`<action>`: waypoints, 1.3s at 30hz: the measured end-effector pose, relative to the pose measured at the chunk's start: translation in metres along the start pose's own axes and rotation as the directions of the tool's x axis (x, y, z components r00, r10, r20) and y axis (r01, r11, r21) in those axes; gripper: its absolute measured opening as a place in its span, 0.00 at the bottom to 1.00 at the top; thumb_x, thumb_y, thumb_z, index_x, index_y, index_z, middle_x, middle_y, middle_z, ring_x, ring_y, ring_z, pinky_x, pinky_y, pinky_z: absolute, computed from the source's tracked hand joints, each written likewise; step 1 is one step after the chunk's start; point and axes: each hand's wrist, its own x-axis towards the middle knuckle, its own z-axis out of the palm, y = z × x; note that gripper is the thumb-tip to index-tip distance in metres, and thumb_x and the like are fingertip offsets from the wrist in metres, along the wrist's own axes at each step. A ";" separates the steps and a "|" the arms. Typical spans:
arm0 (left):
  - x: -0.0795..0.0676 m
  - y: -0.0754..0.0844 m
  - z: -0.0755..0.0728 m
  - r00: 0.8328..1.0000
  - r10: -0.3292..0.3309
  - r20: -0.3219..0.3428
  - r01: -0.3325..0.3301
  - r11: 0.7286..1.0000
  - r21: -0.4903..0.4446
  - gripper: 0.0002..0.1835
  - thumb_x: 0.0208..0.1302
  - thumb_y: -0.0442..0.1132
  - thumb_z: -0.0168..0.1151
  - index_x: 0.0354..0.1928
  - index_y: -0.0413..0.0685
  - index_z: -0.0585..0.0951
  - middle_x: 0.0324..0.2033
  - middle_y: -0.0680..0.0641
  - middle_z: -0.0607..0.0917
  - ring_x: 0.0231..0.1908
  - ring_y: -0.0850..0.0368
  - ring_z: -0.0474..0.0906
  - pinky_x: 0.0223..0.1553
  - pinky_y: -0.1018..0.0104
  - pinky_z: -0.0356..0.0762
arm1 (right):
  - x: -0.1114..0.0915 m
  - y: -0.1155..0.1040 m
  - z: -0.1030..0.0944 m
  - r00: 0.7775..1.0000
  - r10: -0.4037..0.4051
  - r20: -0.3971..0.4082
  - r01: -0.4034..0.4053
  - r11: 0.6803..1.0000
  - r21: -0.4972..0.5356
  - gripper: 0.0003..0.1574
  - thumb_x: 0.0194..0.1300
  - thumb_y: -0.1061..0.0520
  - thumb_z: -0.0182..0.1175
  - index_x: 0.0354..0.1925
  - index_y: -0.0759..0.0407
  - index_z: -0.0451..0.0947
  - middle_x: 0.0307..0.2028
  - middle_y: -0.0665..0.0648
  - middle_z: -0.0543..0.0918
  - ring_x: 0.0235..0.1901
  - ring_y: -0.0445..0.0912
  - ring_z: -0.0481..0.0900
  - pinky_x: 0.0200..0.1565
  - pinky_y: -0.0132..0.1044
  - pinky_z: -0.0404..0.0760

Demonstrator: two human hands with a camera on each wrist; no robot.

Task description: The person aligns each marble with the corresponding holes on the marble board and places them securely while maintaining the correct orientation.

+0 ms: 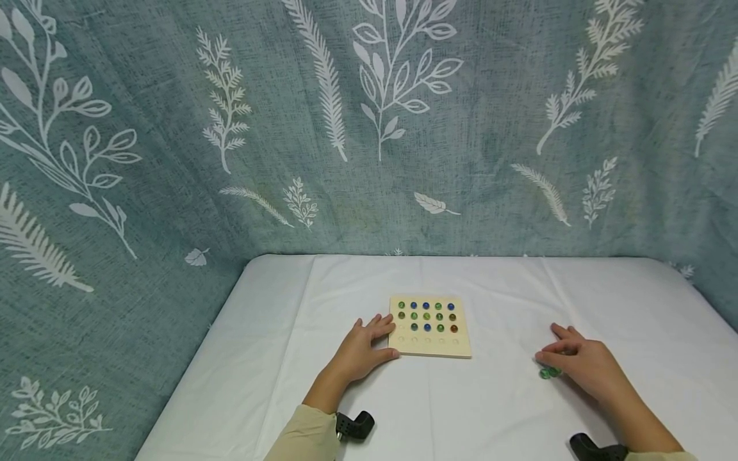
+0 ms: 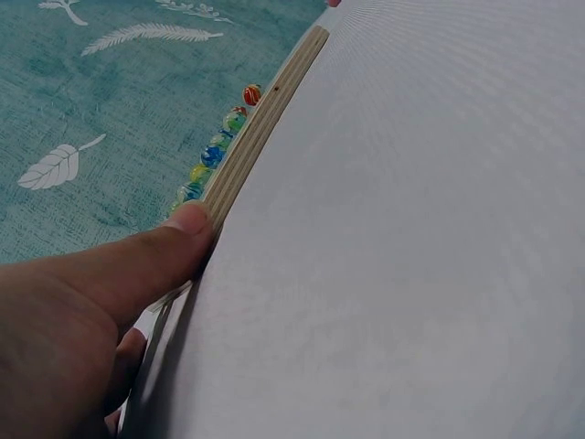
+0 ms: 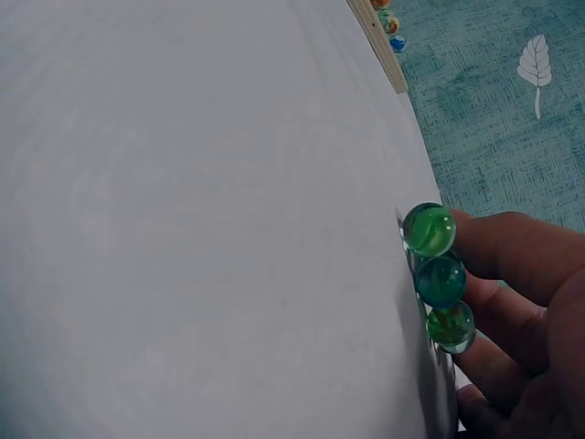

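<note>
A pale wooden board [image 1: 435, 349] lies flat on the table, marbles [image 1: 426, 316] filling its two far rows. The third row also holds marbles, except in its leftmost hollow, and the nearest row has bare hollows. My left hand [image 1: 359, 352] rests at the board's left side, its thumb [image 2: 174, 238] touching the near edge by the corner and its other fingers along the left edge. To the board's right, my right hand [image 1: 585, 365] hovers with loosely bent fingers beside loose green marbles [image 1: 551, 372]. In the right wrist view three marbles [image 3: 441, 280] sit in front of its fingers.
A white cloth [image 1: 490, 410] covers the table. Behind and to the left hangs a green curtain [image 1: 478, 147] with white leaf prints. Black wrist-worn devices [image 1: 356, 426] show beneath both wrists.
</note>
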 end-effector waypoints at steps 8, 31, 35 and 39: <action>0.000 -0.001 0.000 1.000 0.002 0.002 -0.002 1.000 0.004 0.35 0.57 0.50 0.72 0.67 0.50 0.75 0.70 0.58 0.68 0.74 0.58 0.56 0.79 0.53 0.40 | -0.002 -0.001 0.002 1.000 -0.019 0.001 0.019 1.000 0.025 0.35 0.55 0.35 0.70 0.41 0.66 0.85 0.73 0.72 0.52 0.74 0.70 0.38 0.68 0.73 0.45; 0.000 -0.001 -0.001 1.000 -0.010 -0.004 0.010 1.000 0.000 0.34 0.57 0.50 0.72 0.66 0.52 0.76 0.70 0.59 0.68 0.74 0.58 0.57 0.79 0.52 0.41 | 0.009 -0.016 0.006 0.997 0.042 -0.066 -0.046 0.998 -0.050 0.33 0.67 0.37 0.58 0.42 0.68 0.82 0.70 0.73 0.56 0.73 0.71 0.44 0.68 0.72 0.49; 0.000 -0.001 -0.002 1.000 -0.006 -0.006 0.006 1.000 0.002 0.34 0.57 0.50 0.72 0.66 0.52 0.76 0.70 0.59 0.68 0.74 0.57 0.57 0.79 0.52 0.41 | 0.015 -0.036 0.014 0.997 -0.030 -0.075 0.028 0.999 -0.031 0.32 0.69 0.40 0.58 0.45 0.70 0.82 0.71 0.72 0.59 0.73 0.70 0.45 0.68 0.72 0.52; 0.000 0.000 -0.001 1.000 -0.008 0.000 0.008 1.000 0.001 0.34 0.57 0.50 0.72 0.66 0.52 0.76 0.70 0.59 0.68 0.74 0.57 0.57 0.79 0.52 0.41 | 0.022 -0.064 0.031 0.991 -0.107 -0.077 0.108 0.994 0.013 0.30 0.68 0.42 0.60 0.47 0.70 0.82 0.72 0.67 0.61 0.75 0.65 0.46 0.68 0.71 0.55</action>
